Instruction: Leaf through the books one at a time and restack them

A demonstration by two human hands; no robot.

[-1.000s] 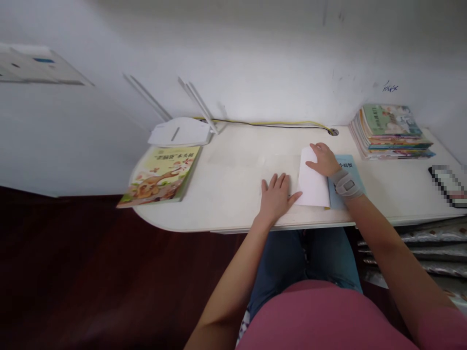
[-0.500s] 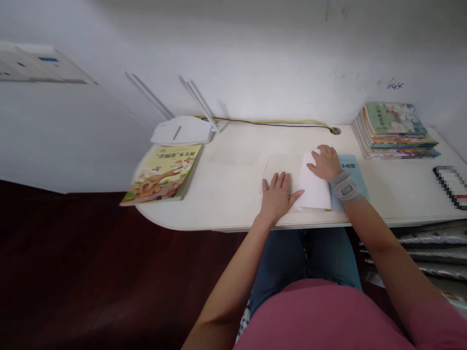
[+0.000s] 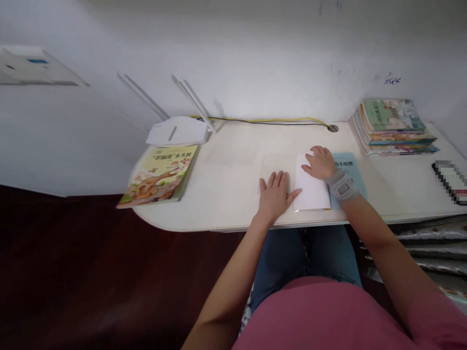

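Head view: white desk [image 3: 226, 170] against wall [image 3: 255, 63], books [image 3: 392, 127] at its far corner. Left hand [image 3: 275, 194] open beside paper [image 3: 310, 183]; right hand [image 3: 319, 164] flat on it.

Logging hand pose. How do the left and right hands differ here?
The left hand lies beside the white paper, only its thumb reaching the edge, while the right hand rests on the paper's top. The right wrist wears a grey brace; the left wrist is bare. Both are palm down, fingers spread, over the desk.
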